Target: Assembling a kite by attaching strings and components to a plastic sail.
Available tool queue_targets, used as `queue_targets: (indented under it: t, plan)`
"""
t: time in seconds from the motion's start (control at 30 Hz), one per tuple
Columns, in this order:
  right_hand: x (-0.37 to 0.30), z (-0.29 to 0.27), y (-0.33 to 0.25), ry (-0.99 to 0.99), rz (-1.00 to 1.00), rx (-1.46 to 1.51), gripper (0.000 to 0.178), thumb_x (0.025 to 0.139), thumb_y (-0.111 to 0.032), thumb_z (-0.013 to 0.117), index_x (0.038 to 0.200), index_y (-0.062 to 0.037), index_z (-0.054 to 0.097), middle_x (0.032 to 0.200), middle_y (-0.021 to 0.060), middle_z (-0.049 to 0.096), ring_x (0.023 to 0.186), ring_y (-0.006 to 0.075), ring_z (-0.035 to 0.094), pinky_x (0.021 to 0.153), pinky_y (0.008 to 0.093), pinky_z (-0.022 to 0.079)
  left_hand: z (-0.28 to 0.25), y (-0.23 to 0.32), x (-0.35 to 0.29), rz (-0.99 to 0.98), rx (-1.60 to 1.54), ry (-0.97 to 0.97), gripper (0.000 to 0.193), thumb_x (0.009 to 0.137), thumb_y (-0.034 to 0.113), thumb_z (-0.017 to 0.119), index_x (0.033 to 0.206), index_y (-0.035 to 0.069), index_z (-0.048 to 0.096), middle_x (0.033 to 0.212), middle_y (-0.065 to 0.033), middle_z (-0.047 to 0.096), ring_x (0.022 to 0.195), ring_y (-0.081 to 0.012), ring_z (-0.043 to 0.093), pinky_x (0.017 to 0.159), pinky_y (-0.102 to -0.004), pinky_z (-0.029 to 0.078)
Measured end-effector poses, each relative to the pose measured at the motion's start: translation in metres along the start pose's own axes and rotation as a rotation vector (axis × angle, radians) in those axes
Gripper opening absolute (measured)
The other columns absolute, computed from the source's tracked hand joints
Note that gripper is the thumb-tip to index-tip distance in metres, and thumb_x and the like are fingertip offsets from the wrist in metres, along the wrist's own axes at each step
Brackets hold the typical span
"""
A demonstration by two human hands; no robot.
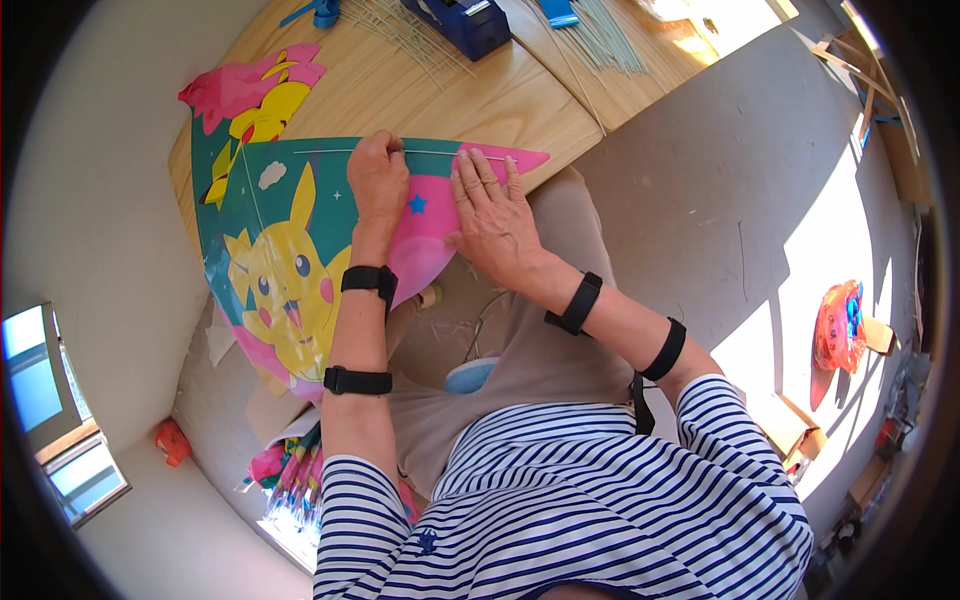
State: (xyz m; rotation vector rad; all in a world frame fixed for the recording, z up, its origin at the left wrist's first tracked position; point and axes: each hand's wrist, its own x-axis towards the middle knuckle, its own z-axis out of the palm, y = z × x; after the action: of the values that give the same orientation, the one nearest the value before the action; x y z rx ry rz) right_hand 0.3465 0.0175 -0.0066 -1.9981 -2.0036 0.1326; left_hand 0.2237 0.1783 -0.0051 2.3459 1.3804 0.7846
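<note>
Here, a pink-and-green printed sheet (290, 262) lies partly across a wooden table (490, 112) — left hand (380, 178) curled beside a thin rod (432, 154), grip unclear; right hand (492, 215) flat, open, on the pink corner.

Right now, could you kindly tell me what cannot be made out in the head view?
Left hand, head view: fingertips curled under, hidden by the hand itself.
Thin white rod, head view: one stretch covered by the left hand.
Printed sheet, head view: part hidden behind the left forearm.
Dark blue tape dispenser, head view: cut off by the upper edge.
</note>
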Motion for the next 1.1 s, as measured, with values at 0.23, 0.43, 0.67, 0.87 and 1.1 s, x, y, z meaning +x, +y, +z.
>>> queue_targets:
  t: [0.23,0.43,0.67,0.87,1.1]
  plan:
    - [0.001,-0.002,0.002,0.017,0.010,0.062,0.088,0.079,-0.044,0.072,0.144,0.0071,0.042,0.156,0.0234,0.032,0.149,0.0339,0.023,0.120,0.0584,0.010,0.001,-0.001,0.000,-0.001,-0.001,0.000,0.003,0.078,0.002,0.064,0.081,0.002,0.065,0.079,-0.0173,0.064,0.079,-0.0365,0.063,0.071,-0.0460,0.049]
    - [0.000,0.001,0.002,0.032,-0.002,0.119,0.087,0.080,-0.042,0.072,0.144,0.0075,0.041,0.157,0.0234,0.032,0.149,0.0347,0.023,0.121,0.0578,0.010,-0.003,-0.002,-0.002,-0.019,-0.020,0.000,0.005,0.078,0.003,0.065,0.082,0.002,0.066,0.080,-0.0171,0.064,0.079,-0.0356,0.064,0.071,-0.0443,0.050]
    - [-0.001,-0.003,0.006,0.018,-0.034,0.065,0.085,0.084,-0.046,0.067,0.144,0.0084,0.041,0.156,0.0239,0.034,0.149,0.0366,0.023,0.121,0.0578,0.010,-0.027,-0.015,-0.013,-0.157,-0.031,0.039,0.012,0.080,0.004,0.068,0.091,0.000,0.067,0.082,-0.0124,0.068,0.074,-0.0215,0.066,0.071,-0.0325,0.053]
    - [0.000,-0.004,0.004,0.032,-0.037,0.087,0.085,0.083,-0.043,0.069,0.144,0.0092,0.041,0.155,0.0253,0.033,0.149,0.0367,0.024,0.121,0.0567,0.011,-0.020,-0.010,-0.011,-0.136,-0.137,0.084,0.010,0.076,0.002,0.067,0.086,0.003,0.065,0.083,-0.0132,0.064,0.078,-0.0315,0.063,0.070,-0.0400,0.050]
    - [0.000,-0.004,0.006,0.027,-0.049,0.075,0.085,0.082,-0.042,0.070,0.143,0.0092,0.042,0.155,0.0256,0.033,0.148,0.0368,0.025,0.121,0.0561,0.012,0.002,0.004,-0.002,-0.005,0.084,0.054,0.007,0.077,0.007,0.062,0.083,0.007,0.063,0.083,-0.0128,0.065,0.084,-0.0345,0.062,0.073,-0.0466,0.049]
